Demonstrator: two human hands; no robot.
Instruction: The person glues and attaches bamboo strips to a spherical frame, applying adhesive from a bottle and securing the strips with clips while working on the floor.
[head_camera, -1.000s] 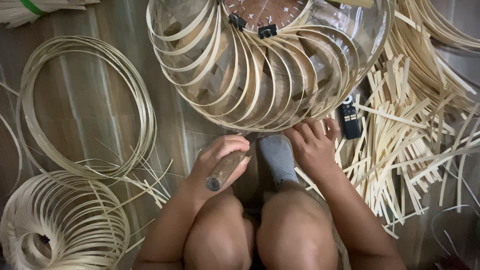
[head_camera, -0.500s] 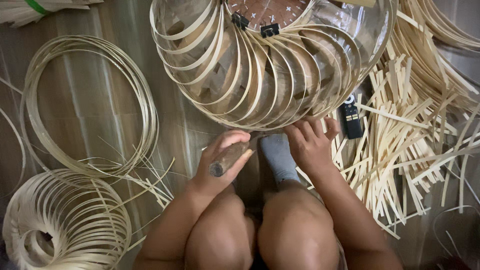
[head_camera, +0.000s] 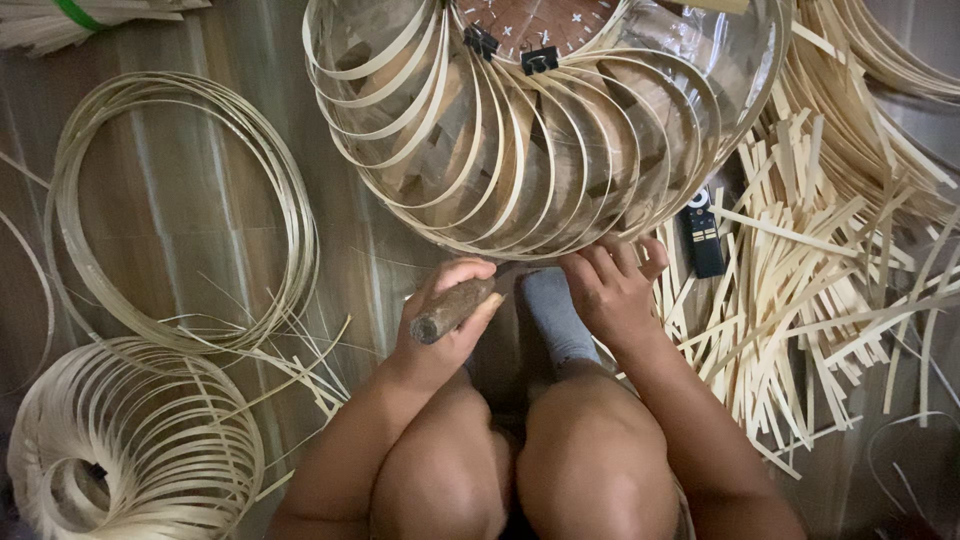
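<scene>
Woven frame: the big round bamboo-strip frame (head_camera: 540, 130) fills the upper middle of the picture. Pale curved strips fan around a dark disc at top centre, where two black clips (head_camera: 510, 50) pin them, likely to keep the bent ends from springing loose. Its lower rim lies just above your hands, so you work on the near edge.

Loose hoops: a bundle of thin bamboo hoops (head_camera: 180, 210) lies flat at left, well apart from the frame, and a tighter coil of strips (head_camera: 130, 450) sits in the lower left corner; both look like stock kept within reach.

Cut strips: a scattered heap of flat strips (head_camera: 800, 280) covers the right side, near your right arm.

Floor: a wooden floor (head_camera: 360, 270) carries everything.

Knees: your bent knees are at bottom centre, with a grey-socked foot (head_camera: 555, 315) between your hands, right under the frame's edge, perhaps bracing it.

Right hand: your right hand (head_camera: 610, 295) rests with fingers curled at the frame's lower rim, pinching or pressing a strip there; which one I cannot tell.

Left hand: your left hand (head_camera: 445, 320) is clenched around a wooden tool handle (head_camera: 455, 308), butt end pointing lower left. The working end is hidden.

Small black device: a small black device (head_camera: 702, 238) lies among the strips, right of the frame.
</scene>
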